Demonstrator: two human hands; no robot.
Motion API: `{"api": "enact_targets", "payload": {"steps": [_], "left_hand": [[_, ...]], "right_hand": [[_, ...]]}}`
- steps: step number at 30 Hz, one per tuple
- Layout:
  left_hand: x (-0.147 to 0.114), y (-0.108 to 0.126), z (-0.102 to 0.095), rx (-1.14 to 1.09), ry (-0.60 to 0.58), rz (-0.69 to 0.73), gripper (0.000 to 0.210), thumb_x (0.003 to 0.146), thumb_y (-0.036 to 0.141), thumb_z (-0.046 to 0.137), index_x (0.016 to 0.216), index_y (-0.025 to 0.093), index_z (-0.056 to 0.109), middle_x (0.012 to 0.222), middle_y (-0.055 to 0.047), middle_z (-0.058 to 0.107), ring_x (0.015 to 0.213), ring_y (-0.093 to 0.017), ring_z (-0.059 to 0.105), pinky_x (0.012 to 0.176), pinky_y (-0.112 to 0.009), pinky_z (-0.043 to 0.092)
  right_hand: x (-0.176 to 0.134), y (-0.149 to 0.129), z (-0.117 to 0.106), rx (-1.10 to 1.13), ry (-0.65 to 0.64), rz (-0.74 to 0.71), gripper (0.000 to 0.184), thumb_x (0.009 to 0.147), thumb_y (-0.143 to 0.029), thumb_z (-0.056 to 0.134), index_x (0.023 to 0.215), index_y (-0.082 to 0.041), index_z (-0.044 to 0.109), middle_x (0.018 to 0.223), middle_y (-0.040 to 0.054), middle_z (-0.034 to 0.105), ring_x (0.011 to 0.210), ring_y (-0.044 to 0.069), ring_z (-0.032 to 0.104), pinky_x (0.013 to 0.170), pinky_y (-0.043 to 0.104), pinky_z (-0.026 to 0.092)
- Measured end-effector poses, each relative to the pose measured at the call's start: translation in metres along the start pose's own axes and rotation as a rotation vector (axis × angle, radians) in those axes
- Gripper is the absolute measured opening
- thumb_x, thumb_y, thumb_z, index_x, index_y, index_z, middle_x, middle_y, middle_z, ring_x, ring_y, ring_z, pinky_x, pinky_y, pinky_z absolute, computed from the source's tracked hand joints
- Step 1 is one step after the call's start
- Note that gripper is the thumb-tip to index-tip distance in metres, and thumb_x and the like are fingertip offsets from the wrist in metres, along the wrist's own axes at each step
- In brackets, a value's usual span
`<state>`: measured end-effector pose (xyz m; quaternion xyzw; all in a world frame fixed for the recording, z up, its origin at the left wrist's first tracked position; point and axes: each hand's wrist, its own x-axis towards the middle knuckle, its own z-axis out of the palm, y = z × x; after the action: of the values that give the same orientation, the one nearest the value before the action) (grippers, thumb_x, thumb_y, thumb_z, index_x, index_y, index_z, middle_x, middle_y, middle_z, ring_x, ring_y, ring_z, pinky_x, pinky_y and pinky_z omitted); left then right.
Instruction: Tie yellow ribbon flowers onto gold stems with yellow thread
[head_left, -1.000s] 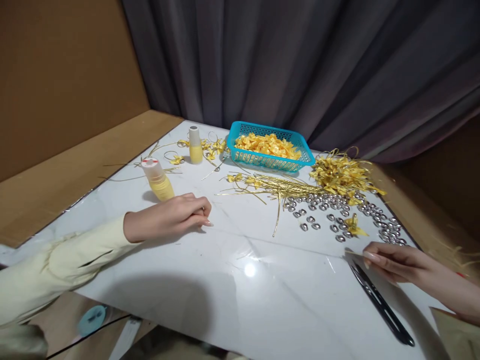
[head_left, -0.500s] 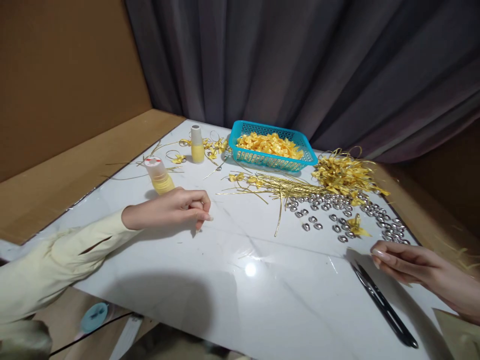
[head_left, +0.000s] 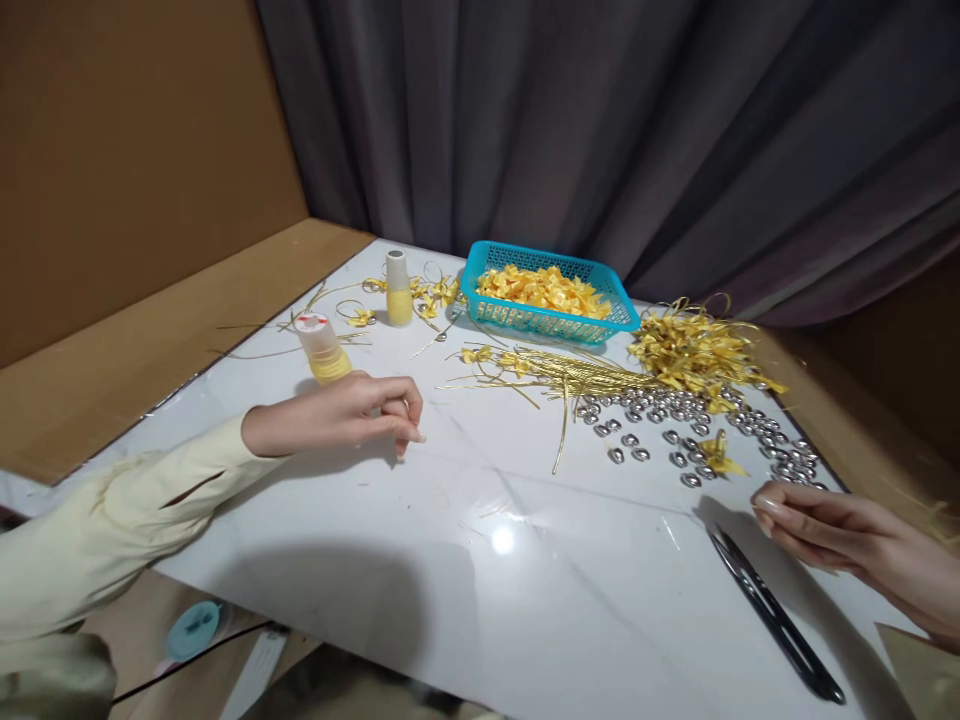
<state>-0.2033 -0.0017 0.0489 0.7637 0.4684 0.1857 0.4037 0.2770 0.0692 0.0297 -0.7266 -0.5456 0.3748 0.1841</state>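
My left hand [head_left: 367, 412] hovers over the left middle of the white table, fingers curled in and thumb tip near the index finger. Nothing shows between them. Just behind it stands a clear bottle of yellow liquid with a whitish top [head_left: 322, 350]. At the right edge, my right hand [head_left: 840, 530] has its thumb and fingers pressed together, with no object visible in them. Below and left of it lies a slim black two-armed tool [head_left: 784, 625] with pointed tips, either snips or tweezers. Small silver oval beads [head_left: 795, 465] and a golden ribbon flower [head_left: 720, 455] lie beyond that hand.
A blue plastic basket [head_left: 551, 325] of yellow ribbon pieces [head_left: 544, 290] stands at the back. In front lie gold wires [head_left: 592, 375], leading to a heap of golden ribbon flowers [head_left: 694, 345]. A second yellow bottle [head_left: 398, 290] stands back left near several wired flowers [head_left: 442, 290].
The whole view has shifted slightly, so things appear a little further right. Both hands keep nearly the same pose, and nothing has been picked up or put down.
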Motion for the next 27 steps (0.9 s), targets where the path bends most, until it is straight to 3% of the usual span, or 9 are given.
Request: {"api": "enact_targets", "payload": {"steps": [4, 20, 27], "left_hand": [[-0.001, 0.0, 0.0, 0.022, -0.022, 0.015, 0.014, 0.093, 0.031, 0.047, 0.087, 0.02, 0.045, 0.074, -0.001, 0.073, 0.067, -0.013, 0.066, 0.062, -0.021, 0.044], [-0.003, -0.002, -0.004, 0.134, -0.042, 0.02, 0.009, 0.094, 0.028, 0.045, 0.09, 0.021, 0.045, 0.085, -0.002, 0.075, 0.072, -0.012, 0.067, 0.064, -0.02, 0.041], [-0.004, -0.001, -0.003, 0.264, -0.036, 0.026, 0.02, 0.095, 0.033, 0.043, 0.087, 0.019, 0.055, 0.081, -0.002, 0.069, 0.074, -0.014, 0.062, 0.066, -0.021, 0.04]], "right_hand": [[0.005, 0.008, -0.003, 0.191, -0.071, 0.168, 0.049, 0.036, -0.05, 0.083, 0.078, -0.026, 0.074, 0.101, 0.0079, 0.074, 0.101, 0.034, 0.067, 0.068, 0.024, 0.061], [0.017, 0.027, -0.01, 0.233, -0.123, 0.173, 0.051, 0.045, -0.051, 0.084, 0.088, -0.027, 0.074, 0.107, 0.0057, 0.073, 0.106, 0.032, 0.065, 0.071, 0.021, 0.061], [0.021, 0.036, -0.013, 0.264, -0.12, 0.189, 0.051, 0.046, -0.049, 0.084, 0.092, -0.029, 0.072, 0.11, 0.0043, 0.072, 0.107, 0.03, 0.065, 0.071, 0.02, 0.061]]}}
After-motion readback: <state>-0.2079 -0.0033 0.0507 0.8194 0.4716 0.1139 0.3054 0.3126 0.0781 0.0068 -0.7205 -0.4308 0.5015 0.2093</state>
